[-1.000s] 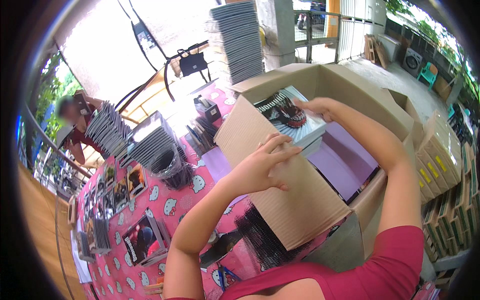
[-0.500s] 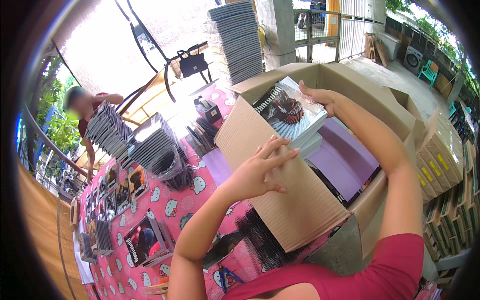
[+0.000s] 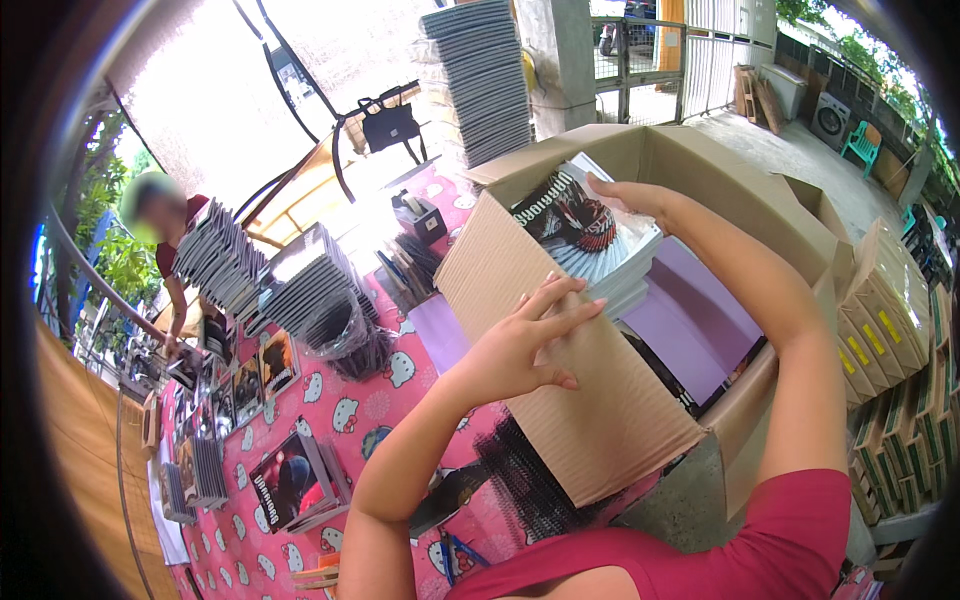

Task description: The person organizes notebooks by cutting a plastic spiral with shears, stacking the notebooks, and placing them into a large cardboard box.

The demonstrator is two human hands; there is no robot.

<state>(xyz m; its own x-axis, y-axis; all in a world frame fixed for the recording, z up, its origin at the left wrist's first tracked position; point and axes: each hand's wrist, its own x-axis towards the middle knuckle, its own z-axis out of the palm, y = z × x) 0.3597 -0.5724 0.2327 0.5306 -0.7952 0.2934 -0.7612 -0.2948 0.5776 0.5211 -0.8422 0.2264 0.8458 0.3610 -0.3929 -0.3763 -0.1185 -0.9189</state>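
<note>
A large open cardboard box [image 3: 695, 160] stands before me. Inside is a stack of notebooks [image 3: 590, 235], the top cover showing a dark winged figure. At the stack's right edge, my right hand [image 3: 637, 200] grips it, thumb near the cover and the other fingers mostly hidden. My left hand [image 3: 535, 340] rests on the folded-out box flap [image 3: 590, 430], its fingers spread and holding nothing, tips by the stack's near edge. Beside the stack in the box lie purple sheets [image 3: 700, 310] over dark-covered items.
Notebook piles [image 3: 315, 275] and a plastic-wrapped dark bundle [image 3: 350, 340] occupy the pink patterned table [image 3: 345, 415]. A tall stack [image 3: 480, 85] rises behind. A co-worker [image 3: 185, 235] is at the far left. Brown packages [image 3: 880, 300] stand right of the box.
The notebook stack sits slightly lower in the box, with my right hand still at its edge. My left hand stays on the flap. The co-worker's hand now holds something dark above the table.
</note>
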